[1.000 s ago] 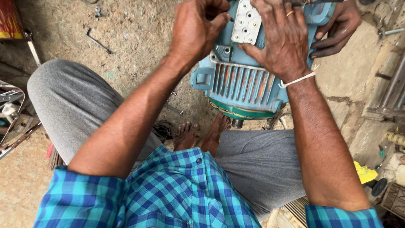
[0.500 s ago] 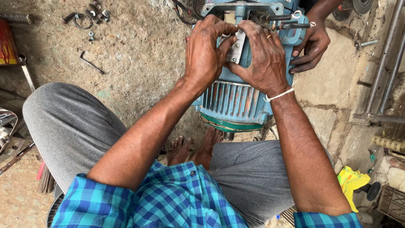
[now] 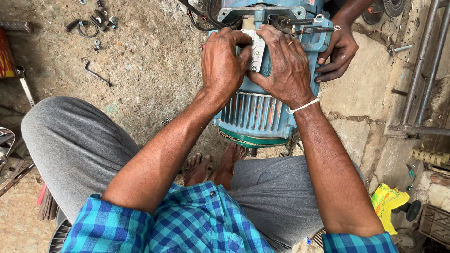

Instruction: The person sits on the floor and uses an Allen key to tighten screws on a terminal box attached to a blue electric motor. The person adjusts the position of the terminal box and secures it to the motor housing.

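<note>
Both the left hand point(image 3: 224, 61) and right hand point(image 3: 286, 65) gripped the white plate point(image 3: 256, 50) atop the blue motor point(image 3: 255, 117).

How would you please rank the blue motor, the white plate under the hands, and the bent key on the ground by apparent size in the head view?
1. Blue motor, clearly largest.
2. White plate, partly covered by the hands.
3. Bent key, thinnest, though similar in length to the plate, so unsure.
</note>
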A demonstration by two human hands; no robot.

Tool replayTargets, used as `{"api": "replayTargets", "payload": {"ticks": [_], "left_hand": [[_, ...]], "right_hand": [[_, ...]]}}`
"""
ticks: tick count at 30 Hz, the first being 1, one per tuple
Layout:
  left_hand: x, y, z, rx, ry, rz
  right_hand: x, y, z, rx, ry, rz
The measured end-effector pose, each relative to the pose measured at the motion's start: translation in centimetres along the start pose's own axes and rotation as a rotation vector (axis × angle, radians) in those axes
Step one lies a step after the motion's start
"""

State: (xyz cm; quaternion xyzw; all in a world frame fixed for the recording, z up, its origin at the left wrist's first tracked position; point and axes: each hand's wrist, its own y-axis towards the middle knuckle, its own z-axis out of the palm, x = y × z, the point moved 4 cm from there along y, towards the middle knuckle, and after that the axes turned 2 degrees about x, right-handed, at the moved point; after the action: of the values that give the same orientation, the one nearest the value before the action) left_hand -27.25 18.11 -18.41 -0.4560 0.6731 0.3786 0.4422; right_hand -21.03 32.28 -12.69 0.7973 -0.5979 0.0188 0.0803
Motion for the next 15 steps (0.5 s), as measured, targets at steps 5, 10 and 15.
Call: {"api": "replayTargets", "payload": {"ticks": [5, 10, 15], "left_hand": [[0.1, -0.3, 0.4, -0.008, 0.043, 0.089], [0.7, -0.6, 1.3, -0.017, 0.049, 0.104], [2.1, -0.1, 1.6, -0.184, -0.184, -0.017]], "right_hand": [[0.1, 0.1, 0.0, 0.008, -0.010, -0.002], [0.1, 0.2, -0.1, 0.005, 0.010, 0.003], [0.1, 0.1, -0.1, -0.012, 0.031, 0.005]]}}
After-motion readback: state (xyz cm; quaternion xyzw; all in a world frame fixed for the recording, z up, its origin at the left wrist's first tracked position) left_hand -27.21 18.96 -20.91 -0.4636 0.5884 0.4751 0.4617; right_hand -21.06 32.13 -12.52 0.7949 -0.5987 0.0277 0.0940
